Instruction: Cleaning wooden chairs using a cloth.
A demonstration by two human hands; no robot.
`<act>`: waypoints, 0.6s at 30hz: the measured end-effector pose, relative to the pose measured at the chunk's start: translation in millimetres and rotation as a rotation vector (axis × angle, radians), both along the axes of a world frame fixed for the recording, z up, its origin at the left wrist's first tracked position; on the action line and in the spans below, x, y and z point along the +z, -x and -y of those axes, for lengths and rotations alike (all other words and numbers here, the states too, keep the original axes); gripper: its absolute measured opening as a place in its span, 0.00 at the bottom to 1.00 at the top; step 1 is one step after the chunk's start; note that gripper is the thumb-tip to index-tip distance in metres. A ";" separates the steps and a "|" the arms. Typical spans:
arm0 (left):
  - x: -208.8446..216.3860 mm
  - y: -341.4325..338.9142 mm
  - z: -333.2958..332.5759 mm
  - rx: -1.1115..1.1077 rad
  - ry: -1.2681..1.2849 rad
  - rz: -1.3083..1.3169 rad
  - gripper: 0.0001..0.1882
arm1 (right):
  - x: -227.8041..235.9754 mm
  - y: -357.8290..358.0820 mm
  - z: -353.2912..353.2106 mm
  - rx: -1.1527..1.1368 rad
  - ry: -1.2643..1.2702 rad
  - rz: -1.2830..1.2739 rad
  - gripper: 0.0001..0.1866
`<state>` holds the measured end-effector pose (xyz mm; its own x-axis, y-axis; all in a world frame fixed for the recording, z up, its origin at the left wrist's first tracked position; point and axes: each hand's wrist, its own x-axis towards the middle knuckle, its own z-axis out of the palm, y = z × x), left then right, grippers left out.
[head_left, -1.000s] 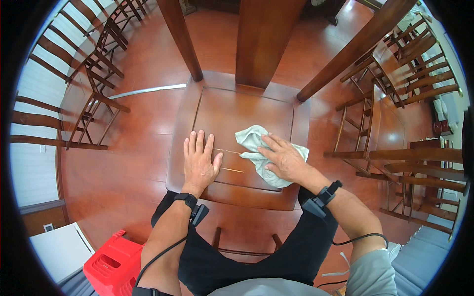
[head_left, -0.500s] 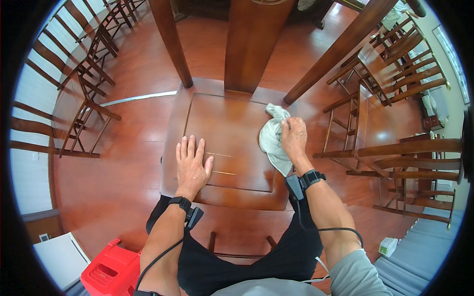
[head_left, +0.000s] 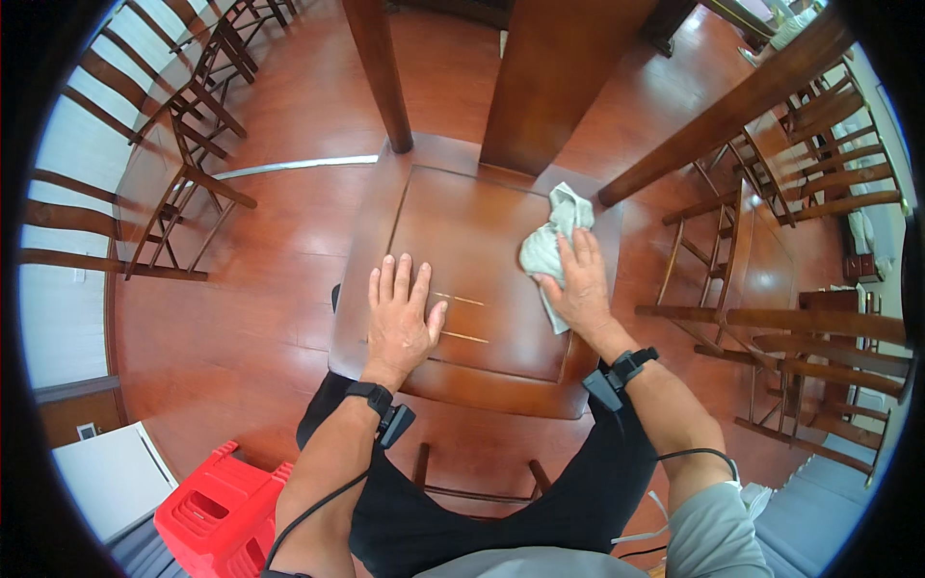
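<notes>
Before me stands a brown wooden chair with a panelled seat (head_left: 462, 231); its backrest slat (head_left: 559, 87) rises at the far side. My left hand (head_left: 397, 323) lies flat near the seat's left front, fingers spread, holding nothing. Two short pale streaks mark the wood beside its thumb. Toward the right edge of the seat, my right hand (head_left: 581, 289) holds a crumpled pale grey-green cloth (head_left: 544, 252) against the wood. Its fingers reach over the cloth, and the thumb is on the near left side. One end of the cloth sticks out beyond the fingertips toward the back.
A red plastic stool (head_left: 217, 515) stands on the floor at my lower left, near a white box-like piece (head_left: 111, 482). Wooden chairs (head_left: 159, 193) line the left wall, and more chairs (head_left: 737, 250) stand at the right. The backrest posts (head_left: 385, 87) rise from the seat's far corners.
The view has shifted, so the chair sits farther right in the picture. My right hand has gone from a bunched grip to fingers stretched over the cloth. My left hand stays flat on the seat.
</notes>
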<state>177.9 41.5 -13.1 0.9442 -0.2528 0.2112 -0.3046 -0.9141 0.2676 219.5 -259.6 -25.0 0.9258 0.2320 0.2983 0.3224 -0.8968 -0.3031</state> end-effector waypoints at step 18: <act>-6.0 2.8 1.2 0.009 0.007 -0.022 0.31 | -5.8 -56.5 -106.6 0.099 -0.022 -0.010 0.34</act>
<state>175.1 40.3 -19.1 0.9510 -0.2424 0.1920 -0.2899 -0.9149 0.2808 276.0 -153.0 -30.8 0.9016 0.3162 0.2952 0.4062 -0.8537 -0.3260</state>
